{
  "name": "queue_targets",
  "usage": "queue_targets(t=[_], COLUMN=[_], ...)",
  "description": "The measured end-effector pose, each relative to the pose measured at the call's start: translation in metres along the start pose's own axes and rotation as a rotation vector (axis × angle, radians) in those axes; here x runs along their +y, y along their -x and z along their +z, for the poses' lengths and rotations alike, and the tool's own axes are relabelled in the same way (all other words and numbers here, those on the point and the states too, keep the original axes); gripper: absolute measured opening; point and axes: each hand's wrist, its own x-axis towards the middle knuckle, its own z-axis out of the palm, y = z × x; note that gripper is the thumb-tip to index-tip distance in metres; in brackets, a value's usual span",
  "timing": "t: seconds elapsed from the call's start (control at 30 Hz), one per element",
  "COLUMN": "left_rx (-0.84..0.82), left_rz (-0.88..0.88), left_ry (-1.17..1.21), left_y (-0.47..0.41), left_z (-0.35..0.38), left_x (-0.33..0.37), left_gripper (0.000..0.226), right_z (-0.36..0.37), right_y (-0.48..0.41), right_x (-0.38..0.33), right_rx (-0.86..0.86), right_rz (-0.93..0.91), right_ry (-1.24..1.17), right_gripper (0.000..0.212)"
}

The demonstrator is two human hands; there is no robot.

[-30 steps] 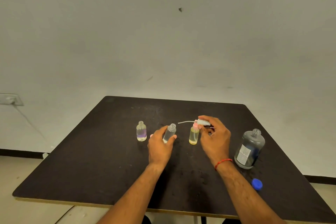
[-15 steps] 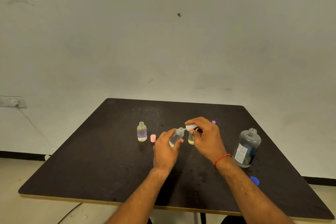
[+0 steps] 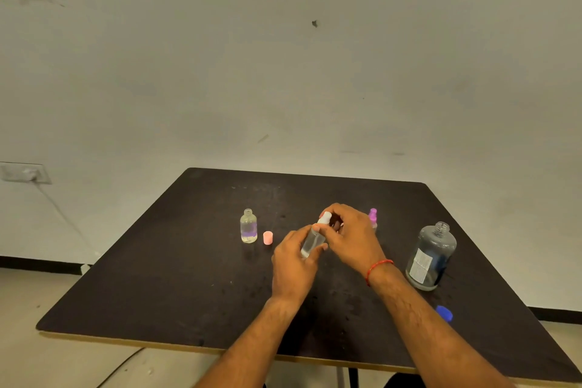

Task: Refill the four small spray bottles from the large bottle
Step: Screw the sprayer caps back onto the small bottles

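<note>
My left hand [image 3: 294, 264] grips a small clear bottle [image 3: 311, 242], tilted, at the table's middle. My right hand [image 3: 349, 238] pinches a white spray head [image 3: 325, 218] that sits on this bottle's neck. An open small bottle [image 3: 248, 226] with clear liquid stands to the left, a pink cap [image 3: 267, 237] beside it. Behind my right hand a small bottle with a purple spray top [image 3: 373, 217] shows in part. The large clear bottle [image 3: 430, 257], uncapped and labelled, stands at the right. Another small bottle is hidden behind my hands.
A blue cap [image 3: 444, 313] lies near the right front of the dark table [image 3: 176, 287]. A wall socket [image 3: 25, 172] with a cable sits on the left wall. The table's front edge runs just below my forearms.
My right hand carried the white spray head with its tube leftward from the yellowish bottle and set it into the neck of the clear bottle held in my left hand.
</note>
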Motion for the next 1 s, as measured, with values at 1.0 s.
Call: queue_targets(t=[1.0], left_rx=[0.026], left_rz=[-0.008], left_ry=[-0.017], left_y=[-0.001], left_z=[-0.001], left_x=[-0.002], left_gripper=[0.035], right_z=[0.015], right_y=[0.004], right_x=[0.005], right_rx=[0.081], right_rz=[0.087], right_ry=[-0.327], right_gripper=[0.050])
